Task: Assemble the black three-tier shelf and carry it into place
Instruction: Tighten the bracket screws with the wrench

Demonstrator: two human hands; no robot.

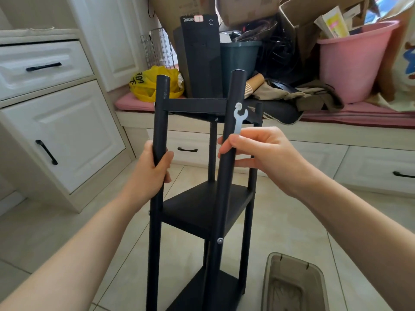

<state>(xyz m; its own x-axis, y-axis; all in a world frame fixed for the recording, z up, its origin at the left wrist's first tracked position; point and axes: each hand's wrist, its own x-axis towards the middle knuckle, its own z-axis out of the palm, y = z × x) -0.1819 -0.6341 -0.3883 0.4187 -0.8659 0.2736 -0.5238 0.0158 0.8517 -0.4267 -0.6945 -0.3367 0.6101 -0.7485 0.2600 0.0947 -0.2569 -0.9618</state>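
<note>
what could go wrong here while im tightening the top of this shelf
The small white plastic wrench is only pinched by the right hand; it could slip off the white fastener and drop.
Only the left hand, gripping one round black post, steadies the tall black three-tier shelf; a hard turn might twist or tip it.
The brown translucent plastic bin sits close by, a likely trip hazard when carrying.

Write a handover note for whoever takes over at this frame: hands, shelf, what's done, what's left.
Left hand grips the front left post.
Right hand pinches the white wrench, its head just below a white fastener on the front right post, by the top tier.
Shelf stands upright on the tile floor, all three tiers mounted.
Left: probably finish tightening that fastener, then carry the shelf into place.
</note>
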